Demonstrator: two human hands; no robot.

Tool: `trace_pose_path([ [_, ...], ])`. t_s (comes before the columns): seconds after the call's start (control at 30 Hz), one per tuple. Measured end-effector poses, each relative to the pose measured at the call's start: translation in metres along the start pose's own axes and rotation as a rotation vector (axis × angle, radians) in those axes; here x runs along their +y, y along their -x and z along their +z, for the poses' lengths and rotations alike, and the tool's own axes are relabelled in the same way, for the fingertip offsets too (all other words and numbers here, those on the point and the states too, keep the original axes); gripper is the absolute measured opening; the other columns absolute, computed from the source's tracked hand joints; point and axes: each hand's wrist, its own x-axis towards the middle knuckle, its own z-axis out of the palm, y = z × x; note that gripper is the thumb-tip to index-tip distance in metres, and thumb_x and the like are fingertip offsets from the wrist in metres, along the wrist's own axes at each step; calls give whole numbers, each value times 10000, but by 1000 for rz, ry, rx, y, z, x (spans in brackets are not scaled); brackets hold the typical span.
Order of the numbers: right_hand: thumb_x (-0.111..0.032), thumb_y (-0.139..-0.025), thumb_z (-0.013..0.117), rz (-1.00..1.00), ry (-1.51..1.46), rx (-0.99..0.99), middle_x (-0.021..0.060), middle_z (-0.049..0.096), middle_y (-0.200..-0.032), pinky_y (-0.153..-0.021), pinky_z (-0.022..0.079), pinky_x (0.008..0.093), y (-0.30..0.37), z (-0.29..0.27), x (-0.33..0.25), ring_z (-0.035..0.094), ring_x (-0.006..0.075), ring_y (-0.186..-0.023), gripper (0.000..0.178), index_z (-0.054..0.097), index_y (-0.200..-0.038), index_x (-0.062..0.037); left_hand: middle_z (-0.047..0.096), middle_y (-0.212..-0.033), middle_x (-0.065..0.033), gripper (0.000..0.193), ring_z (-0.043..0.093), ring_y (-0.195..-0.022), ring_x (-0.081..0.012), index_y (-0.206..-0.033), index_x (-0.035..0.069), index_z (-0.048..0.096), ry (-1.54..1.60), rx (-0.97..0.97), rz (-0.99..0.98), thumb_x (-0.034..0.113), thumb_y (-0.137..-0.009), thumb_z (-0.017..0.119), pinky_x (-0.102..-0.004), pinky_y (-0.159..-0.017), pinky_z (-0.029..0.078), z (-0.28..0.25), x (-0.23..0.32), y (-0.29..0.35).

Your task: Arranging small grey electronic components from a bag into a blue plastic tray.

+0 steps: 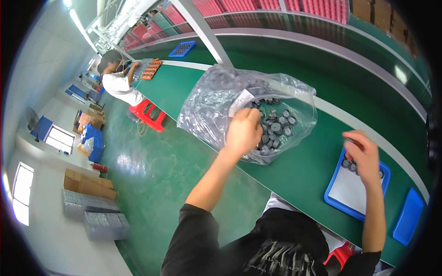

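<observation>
A large clear plastic bag [202,103] lies open on the green work table, with many small dark grey round parts [277,128] loose inside its mouth. My left hand [244,131] is at the bag's opening beside these parts, its fingers curled in; what they hold, if anything, is hidden. Over the far end of a blue tray [329,195] is my right hand [363,154], which pinches a small dark part between thumb and fingers. Several like parts [348,165] sit in a row at the tray's far end. A white sheet [351,189] covers the tray's bottom.
A second blue tray [409,216] lies at the right. Farther left along the table, a person [117,83] works by an orange tray [151,69] beside a red stool [148,115]. Another blue tray [182,48] lies beyond the white rail, near a slanted white post [202,32].
</observation>
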Motion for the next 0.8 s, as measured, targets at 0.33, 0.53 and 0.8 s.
trace_pose_path([
  [0.33,-94,-961,606,295,-45,376,96,615,-1059,-775,532,308,204,-149,57,650,176,-884,257,594,-1194,13,673,-883,-198,283,669,-862,-412,-1040,21,655,-362,-276,11,-13,-765,598,-513,-769,531,-1,-27,-32],
  [0.53,9,-962,578,293,295,546,154,561,-1406,-1150,356,365,302,-168,115,507,267,-1340,264,598,-1226,9,663,-962,-166,244,656,-963,-363,-980,8,626,145,-155,177,-78,-756,582,-432,-821,537,6,54,-33],
  [0.8,17,-898,689,195,1007,453,172,620,-1272,-1050,431,399,292,-142,69,585,333,-1184,196,693,-1094,11,633,-1136,-140,239,614,-1063,-344,-953,56,625,506,-288,336,-1,-761,756,-432,-873,520,99,109,41],
])
